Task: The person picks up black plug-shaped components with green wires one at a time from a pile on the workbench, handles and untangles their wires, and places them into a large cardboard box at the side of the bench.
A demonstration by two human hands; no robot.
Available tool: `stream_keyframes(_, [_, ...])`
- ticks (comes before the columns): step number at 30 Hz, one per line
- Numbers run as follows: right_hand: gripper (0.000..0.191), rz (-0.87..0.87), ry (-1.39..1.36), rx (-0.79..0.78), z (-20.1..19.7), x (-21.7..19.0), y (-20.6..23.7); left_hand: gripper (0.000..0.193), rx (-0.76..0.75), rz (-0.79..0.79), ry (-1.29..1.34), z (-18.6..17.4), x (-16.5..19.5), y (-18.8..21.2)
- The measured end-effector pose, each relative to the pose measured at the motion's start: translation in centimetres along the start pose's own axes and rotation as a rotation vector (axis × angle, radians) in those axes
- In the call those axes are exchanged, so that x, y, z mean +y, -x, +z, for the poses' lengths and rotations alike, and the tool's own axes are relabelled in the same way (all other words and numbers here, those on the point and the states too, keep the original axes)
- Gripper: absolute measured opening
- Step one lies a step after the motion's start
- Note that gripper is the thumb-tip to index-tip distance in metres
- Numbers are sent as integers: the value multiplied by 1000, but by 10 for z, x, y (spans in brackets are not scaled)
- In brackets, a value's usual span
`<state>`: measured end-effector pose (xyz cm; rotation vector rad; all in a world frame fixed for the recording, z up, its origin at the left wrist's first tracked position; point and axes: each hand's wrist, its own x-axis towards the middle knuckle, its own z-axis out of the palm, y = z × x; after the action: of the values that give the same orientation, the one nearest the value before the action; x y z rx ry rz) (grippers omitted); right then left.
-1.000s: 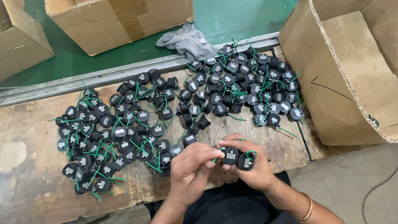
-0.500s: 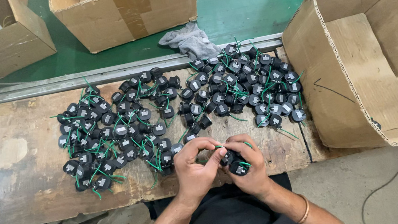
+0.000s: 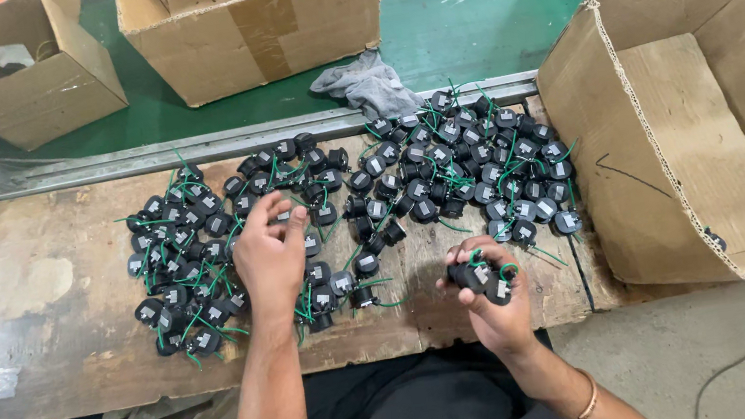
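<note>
The wooden workbench [image 3: 43, 307] serves as the reference for all positions. The two hands are well apart. The right hand [image 3: 493, 294] sits near the bench's front edge, right of centre, with its fingers curled around a small cluster of black parts with green wires [image 3: 480, 274]; at least two of these round black pieces are clamped in its grip, with green wire looping over the fingers. The left hand [image 3: 272, 255] lies over the middle of the bench, palm down, fingers loosely spread and reaching into the left pile of parts [image 3: 194, 260]. Whether its fingertips have closed on a piece cannot be told; it rests on or just above the parts there.

A second, denser right pile of parts [image 3: 471, 164] covers the bench's far right area, just beside a large open cardboard box [image 3: 693, 123] that stands tilted off the bench's right end, its opening facing the camera. A metal rail [image 3: 195, 151] runs along the bench's far edge. A crumpled grey cloth [image 3: 367, 85] lies on that rail, touching the right pile. Beyond the bench, on the green floor [image 3: 471, 8], stand two more cardboard boxes, one at centre [image 3: 265, 28] and one at far left [image 3: 6, 79]. A thin bracelet [image 3: 591, 398] circles the right wrist.
</note>
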<state>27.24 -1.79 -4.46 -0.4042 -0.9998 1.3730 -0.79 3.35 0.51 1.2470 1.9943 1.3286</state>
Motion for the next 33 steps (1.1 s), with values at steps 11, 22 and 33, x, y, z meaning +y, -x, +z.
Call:
stream_keyframes(11, [55,191,-350,173,-7,-5,-5,13,-74,382,-201,25,-19,-7])
stream_keyframes(22, [55,243,-380,127,-3,0,-1,23,-44,430,-68,12,5,8])
stream_keyframes(33, [60,482,-417,91,4,8,5,17,-377,698,408,36,53,74])
